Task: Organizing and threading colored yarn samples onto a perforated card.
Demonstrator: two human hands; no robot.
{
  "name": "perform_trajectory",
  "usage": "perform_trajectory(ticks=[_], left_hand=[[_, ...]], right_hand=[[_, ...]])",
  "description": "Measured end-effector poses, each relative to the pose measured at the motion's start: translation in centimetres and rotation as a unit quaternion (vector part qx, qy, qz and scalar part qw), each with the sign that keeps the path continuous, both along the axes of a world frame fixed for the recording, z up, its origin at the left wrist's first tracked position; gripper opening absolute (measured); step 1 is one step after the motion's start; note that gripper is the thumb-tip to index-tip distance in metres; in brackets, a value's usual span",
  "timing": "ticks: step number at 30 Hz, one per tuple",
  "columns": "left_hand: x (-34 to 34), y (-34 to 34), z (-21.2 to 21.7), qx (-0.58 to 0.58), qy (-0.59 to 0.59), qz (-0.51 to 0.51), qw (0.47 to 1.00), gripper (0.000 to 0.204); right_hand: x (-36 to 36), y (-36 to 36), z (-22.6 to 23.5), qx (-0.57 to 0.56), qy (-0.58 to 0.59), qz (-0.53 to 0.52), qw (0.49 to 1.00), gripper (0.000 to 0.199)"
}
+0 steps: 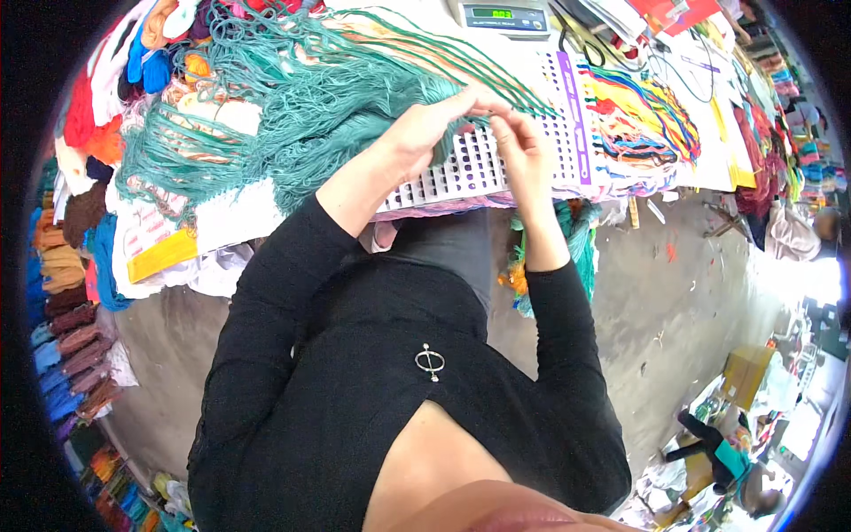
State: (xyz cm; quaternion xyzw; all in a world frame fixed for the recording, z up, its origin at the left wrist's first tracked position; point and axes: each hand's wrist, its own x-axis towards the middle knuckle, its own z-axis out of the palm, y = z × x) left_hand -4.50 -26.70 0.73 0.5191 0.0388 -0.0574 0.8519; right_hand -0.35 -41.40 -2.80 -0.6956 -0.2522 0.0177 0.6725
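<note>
My left hand point(424, 129) is closed around strands of teal yarn point(355, 99) at the right end of a big loose heap. My right hand point(526, 152) is held in a pinch, and its fingertips meet those of the left. Whatever lies between the right fingertips is too small to make out. Just below both hands is a white card with rows of punched holes point(474, 165), lying along the near table edge. Dark green strands point(496, 75) stretch from the card's holes toward the back left.
A digital scale point(503, 16) stands at the back. Right of the purple strip point(574, 120), multicoloured threads point(643, 115) hang from the card. A yellow strip point(162, 255) lies at the left table corner. Skeins point(66, 266) line the far left, and a cardboard box point(747, 374) is at lower right.
</note>
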Motion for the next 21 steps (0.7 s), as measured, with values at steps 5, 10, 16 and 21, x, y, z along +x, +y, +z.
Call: perform_trajectory(ticks=[5, 10, 16, 21], left_hand=[[-0.8, -0.5, 1.2, -0.077, 0.030, -0.081, 0.993, 0.046], [-0.9, -0.3, 1.0, -0.206, 0.007, -0.075, 0.976, 0.047], [-0.9, 0.8, 1.3, -0.271, 0.004, -0.100, 0.957, 0.051], [-1.1, 1.1, 2.0, -0.235, 0.008, -0.009, 0.972, 0.036]], right_hand=[[-1.9, 1.2, 1.5, 0.078, 0.171, 0.077, 0.979, 0.009], [-2.8, 1.0, 2.7, 0.148, 0.204, 0.078, 0.965, 0.010], [-3.0, 0.3, 3.7, 0.185, 0.247, 0.077, 0.948, 0.016], [-3.0, -0.1, 3.3, 0.209, 0.236, 0.100, 0.944, 0.015]])
